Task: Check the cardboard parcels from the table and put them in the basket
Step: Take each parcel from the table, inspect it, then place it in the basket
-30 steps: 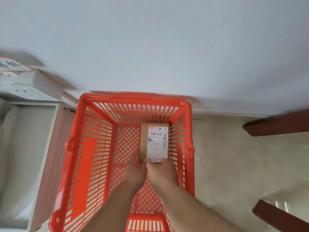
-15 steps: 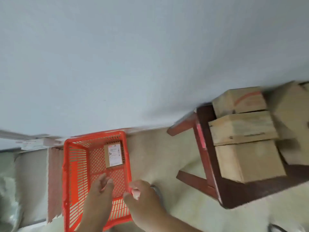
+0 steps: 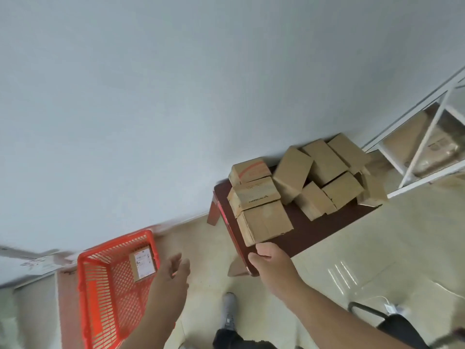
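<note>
Inside the red basket (image 3: 100,293) lies one labelled parcel (image 3: 142,266) (label up).

We have a single wide-angle view, worn on the head, looking forward and down and rolled to one side, so the floor (image 3: 377,248) slants. It faces a pale wall (image 3: 176,96) filling the upper frame. Both forearms rise from the bottom edge, close; the basket (image 3: 85,285) lies lower left, the surface (image 3: 314,233) right of centre, farther off.
</note>
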`<state>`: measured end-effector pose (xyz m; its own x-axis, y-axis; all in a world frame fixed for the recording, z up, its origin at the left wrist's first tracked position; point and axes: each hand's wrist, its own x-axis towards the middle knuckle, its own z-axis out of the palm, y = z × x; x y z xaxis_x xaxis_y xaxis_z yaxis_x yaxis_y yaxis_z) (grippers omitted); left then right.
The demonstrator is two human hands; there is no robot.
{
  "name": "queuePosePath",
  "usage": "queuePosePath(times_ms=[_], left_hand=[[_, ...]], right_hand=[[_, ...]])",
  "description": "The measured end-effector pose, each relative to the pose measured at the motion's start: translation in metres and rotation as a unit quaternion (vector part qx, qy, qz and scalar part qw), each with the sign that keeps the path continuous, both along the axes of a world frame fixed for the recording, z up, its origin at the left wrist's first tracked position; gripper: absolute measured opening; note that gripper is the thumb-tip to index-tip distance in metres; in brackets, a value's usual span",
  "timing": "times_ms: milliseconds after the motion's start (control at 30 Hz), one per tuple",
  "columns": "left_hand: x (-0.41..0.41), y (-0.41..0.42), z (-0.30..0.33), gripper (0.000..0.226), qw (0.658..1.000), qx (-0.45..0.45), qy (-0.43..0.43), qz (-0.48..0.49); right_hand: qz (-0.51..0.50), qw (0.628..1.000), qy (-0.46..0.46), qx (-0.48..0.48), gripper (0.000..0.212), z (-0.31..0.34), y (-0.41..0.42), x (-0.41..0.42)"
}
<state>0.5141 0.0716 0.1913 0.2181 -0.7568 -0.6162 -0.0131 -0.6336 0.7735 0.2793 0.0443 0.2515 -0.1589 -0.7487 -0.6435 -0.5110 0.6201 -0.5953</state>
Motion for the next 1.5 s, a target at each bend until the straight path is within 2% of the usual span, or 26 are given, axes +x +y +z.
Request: queuePosePath(times_ms=[133,400,600,900,1200,1500], left_hand=[[-0.04,0.012,0.005,0.029,1.0,0.001,0.027,-0.011],[-0.128,0.0,-0.001,0.018,1.0,0.01,0.001,-0.012],[-0.244,-0.039,-0.002,0.014,1.0,0.014,-0.006,0.01],[-0.451,-0.091,-0.022,0.015,0.992,0.087,-0.044,0.08],[-0.503,-0.115,-0.03,0.017,0.985,0.107,-0.048,0.125],[-0.51,-0.135,-0.068,0.026,0.989,0.097,-0.051,0.095]], right_hand=[[-0.045,0.999,0.024,-0.013,0.051,0.02,0.015,-0.055],[-0.1,0.993,0.06,-0.004,0.061,0.03,0.002,-0.179],[-0.081,0.995,0.05,0.0,0.063,0.001,-0.059,-0.292],[0.003,0.999,0.006,0.048,0.065,-0.053,-0.159,-0.444],[0.05,0.997,-0.007,0.053,0.067,-0.071,-0.201,-0.48],[0.08,0.995,-0.001,0.057,0.067,-0.11,-0.217,-0.47]])
